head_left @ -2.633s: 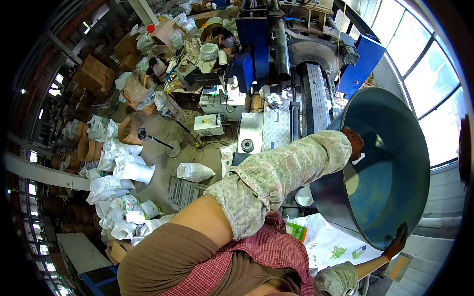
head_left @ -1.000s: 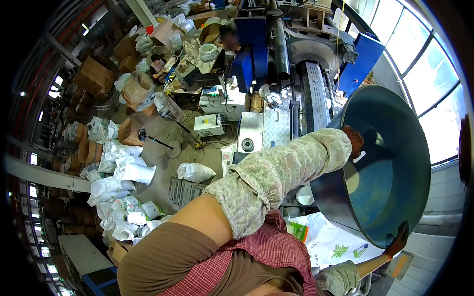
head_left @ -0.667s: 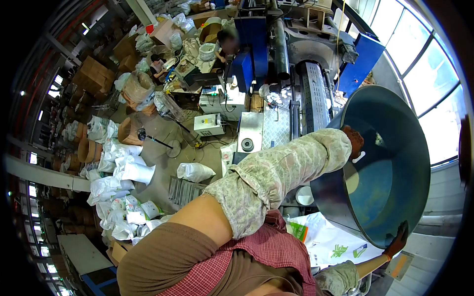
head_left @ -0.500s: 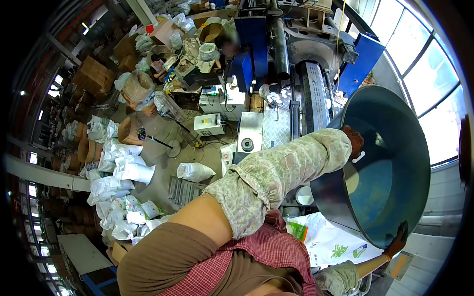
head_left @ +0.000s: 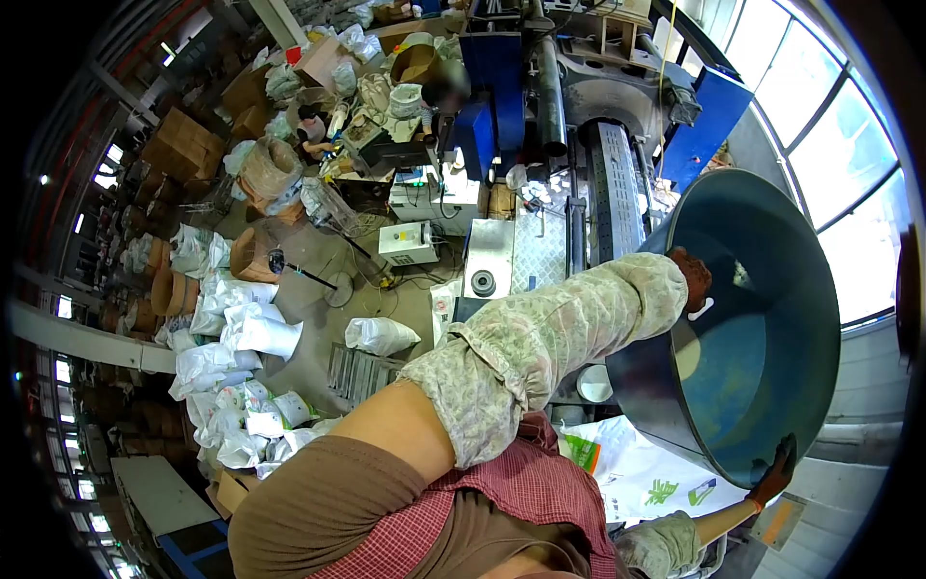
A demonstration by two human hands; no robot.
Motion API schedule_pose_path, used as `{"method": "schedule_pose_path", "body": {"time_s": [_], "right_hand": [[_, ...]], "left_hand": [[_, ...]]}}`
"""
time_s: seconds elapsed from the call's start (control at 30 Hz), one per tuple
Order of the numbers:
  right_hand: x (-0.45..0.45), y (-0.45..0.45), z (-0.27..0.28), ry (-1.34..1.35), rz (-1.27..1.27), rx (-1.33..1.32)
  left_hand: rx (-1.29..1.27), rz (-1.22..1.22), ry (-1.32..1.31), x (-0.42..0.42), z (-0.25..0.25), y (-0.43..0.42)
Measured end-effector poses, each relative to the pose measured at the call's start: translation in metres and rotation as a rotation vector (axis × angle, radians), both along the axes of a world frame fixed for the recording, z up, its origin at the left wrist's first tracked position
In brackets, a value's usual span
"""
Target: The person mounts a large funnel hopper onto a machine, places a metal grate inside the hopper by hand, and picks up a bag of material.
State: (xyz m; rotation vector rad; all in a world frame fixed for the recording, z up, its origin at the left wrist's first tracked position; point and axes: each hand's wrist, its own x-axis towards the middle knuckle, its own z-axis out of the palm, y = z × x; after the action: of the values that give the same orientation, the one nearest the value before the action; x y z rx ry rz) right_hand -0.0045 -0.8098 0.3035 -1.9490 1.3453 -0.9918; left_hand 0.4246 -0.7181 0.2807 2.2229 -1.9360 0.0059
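1. White sacks (head_left: 260, 333) lie heaped on the floor.
2. Printed bag (head_left: 641, 473) sits just below the tub.
3. Left hand (head_left: 691, 280): fingers gripping the tub's rim.
4. Blue tub (head_left: 772, 280) leans, mouth showing.
5. Right hand (head_left: 775, 475): fingers gripping its lower rim.

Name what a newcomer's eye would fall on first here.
Probably the big blue-green drum at the right, its open mouth facing the camera, with the left hand at its left rim and the right hand at its lower rim. Next might come the patterned sleeve across the middle, then the white sacks heaped at the left.
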Motion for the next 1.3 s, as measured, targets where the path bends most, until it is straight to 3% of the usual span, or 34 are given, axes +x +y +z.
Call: {"method": "schedule_pose_path", "body": {"time_s": [0.03,0.1,0.17,0.37,0.67,1.3], "right_hand": [[-0.001,-0.001,-0.001,-0.001,0.000,0.000],[-0.001,-0.002,-0.002,-0.016,0.010,-0.005],[-0.002,-0.002,-0.002,-0.011,0.008,-0.009],[0.002,0.001,0.001,-0.012,0.002,-0.009],[0.007,0.006,0.006,-0.035,-0.011,0.006],[0.003,0.002,0.001,-0.049,-0.015,-0.012]], "left_hand": [[-0.066,-0.032,0.007,0.005,-0.028,-0.016],[-0.131,-0.064,0.013,0.005,-0.033,-0.018],[-0.131,-0.048,0.063,0.001,0.002,0.004],[-0.011,-0.023,0.062,-0.001,0.018,0.011],[-0.142,-0.039,0.142,0.001,0.019,0.016],[-0.077,-0.047,0.204,0.003,0.031,0.022]]}}
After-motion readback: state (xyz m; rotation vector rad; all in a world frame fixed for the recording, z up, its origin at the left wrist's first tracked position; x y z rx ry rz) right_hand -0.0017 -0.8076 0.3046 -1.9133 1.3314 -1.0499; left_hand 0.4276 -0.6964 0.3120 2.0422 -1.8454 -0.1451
